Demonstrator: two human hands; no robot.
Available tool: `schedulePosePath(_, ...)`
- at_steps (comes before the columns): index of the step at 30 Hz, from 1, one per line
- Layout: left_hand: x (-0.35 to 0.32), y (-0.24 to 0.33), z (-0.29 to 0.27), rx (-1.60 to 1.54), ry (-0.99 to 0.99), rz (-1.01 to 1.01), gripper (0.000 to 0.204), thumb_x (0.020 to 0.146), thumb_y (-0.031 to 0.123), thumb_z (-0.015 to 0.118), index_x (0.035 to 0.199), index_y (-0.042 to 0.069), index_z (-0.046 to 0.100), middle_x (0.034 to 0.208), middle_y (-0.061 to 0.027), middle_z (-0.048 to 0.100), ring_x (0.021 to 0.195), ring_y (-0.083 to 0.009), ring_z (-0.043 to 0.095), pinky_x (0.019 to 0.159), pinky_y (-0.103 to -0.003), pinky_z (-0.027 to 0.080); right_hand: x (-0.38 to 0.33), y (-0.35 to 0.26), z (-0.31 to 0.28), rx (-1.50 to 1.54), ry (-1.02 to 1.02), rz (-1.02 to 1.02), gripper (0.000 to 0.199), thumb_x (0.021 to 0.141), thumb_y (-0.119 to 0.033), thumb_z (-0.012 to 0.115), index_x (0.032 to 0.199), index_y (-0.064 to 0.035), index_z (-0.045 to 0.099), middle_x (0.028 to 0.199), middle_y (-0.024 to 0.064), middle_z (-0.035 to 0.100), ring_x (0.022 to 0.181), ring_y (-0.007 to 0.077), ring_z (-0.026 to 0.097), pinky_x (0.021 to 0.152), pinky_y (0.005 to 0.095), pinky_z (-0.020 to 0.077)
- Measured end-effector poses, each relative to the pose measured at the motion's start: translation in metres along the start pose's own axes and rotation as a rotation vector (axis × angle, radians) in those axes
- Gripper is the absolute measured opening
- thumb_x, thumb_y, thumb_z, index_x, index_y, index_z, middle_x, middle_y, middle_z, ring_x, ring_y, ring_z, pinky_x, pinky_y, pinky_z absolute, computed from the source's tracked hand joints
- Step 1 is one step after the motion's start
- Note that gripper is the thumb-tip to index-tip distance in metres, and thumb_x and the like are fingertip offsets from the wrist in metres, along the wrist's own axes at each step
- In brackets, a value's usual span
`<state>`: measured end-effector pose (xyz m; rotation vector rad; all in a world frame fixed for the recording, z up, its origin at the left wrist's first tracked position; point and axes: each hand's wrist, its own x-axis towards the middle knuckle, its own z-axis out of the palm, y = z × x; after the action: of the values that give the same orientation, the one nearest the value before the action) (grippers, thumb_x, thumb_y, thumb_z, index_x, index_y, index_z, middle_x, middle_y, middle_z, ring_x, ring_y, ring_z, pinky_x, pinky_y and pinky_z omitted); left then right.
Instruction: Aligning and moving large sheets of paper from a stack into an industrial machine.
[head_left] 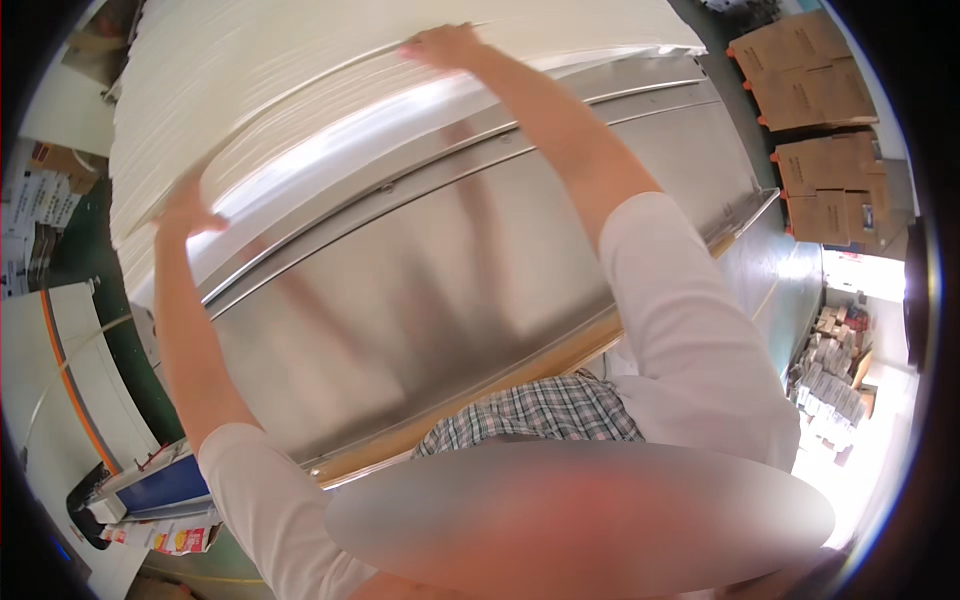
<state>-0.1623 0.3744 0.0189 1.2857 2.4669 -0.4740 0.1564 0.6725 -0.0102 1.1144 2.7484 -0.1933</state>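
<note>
A broad, cream-white sheet material (290, 60), rippled and layered at its edges, covers the far part of a stainless-steel table or machine. Its near edge lies along a bright, rounded steel lip (340, 145). At the left end of that edge, my left hand (190, 208) rests on the material, thumb spread toward the steel; its other fingers are partly hidden. Farther off and to the right, my right hand (443, 48) lies on the material with its fingers stretched leftward. A crease in the sheet runs between both hands. Both arms are extended.
The steel front panel (400, 290) slopes toward me, with a tan strip (560, 340) along its near edge. Stacked cardboard boxes (800, 70) stand at the right. A white unit with an orange stripe (60, 360) is at the left, above a blue panel (165, 487).
</note>
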Motion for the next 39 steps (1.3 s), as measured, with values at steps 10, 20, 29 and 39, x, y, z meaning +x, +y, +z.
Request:
schedulePosePath(10,-0.019,0.003,-0.002,0.160,-0.143,-0.339,0.099,0.053,0.015,0.074,0.136,0.013,0.022,0.138,-0.0082,0.033,0.126,-0.0332,0.030,0.093,-0.068,0.027,-0.078,0.259,-0.066,-0.119,-0.258,-0.067,0.085,0.059,-0.058,0.067,0.132,-0.0248,0.037,0.129,0.0060,0.046,0.121,0.0279,0.039,0.097,0.0517,0.0271)
schedulePosePath(20,-0.002,-0.106,0.060,0.024,0.027,-0.182,0.096,0.048,0.006,0.070,0.133,0.013,0.026,0.132,-0.0163,0.036,0.124,-0.0347,0.032,0.105,-0.043,0.023,-0.096,0.546,-0.024,-0.017,-0.053,-0.117,0.091,0.049,-0.018,0.082,0.128,-0.0214,0.039,0.132,0.0120,0.037,0.122,0.0366,0.033,0.099,0.0466,0.0329)
schedulePosePath(29,-0.026,-0.097,0.072,-0.015,0.426,-0.084,0.077,0.052,0.006,0.070,0.124,0.010,0.041,0.130,-0.0158,0.041,0.121,-0.0335,0.036,0.103,-0.042,0.026,-0.132,0.449,-0.060,-0.177,0.107,0.407,0.055,0.066,-0.021,0.070,0.116,-0.0112,0.050,0.126,0.0146,0.044,0.119,0.0370,0.035,0.102,0.0446,0.0280)
schedulePosePath(39,-0.064,-0.093,0.032,0.024,0.844,0.097,0.067,0.059,0.010,0.074,0.120,0.004,0.045,0.119,-0.0174,0.051,0.110,-0.0356,0.047,0.095,-0.041,0.038,-0.193,0.640,-0.043,-0.361,0.715,-0.179,0.074,0.061,-0.015,0.073,0.128,-0.0173,0.040,0.128,0.0108,0.044,0.120,0.0323,0.038,0.097,0.0440,0.0343)
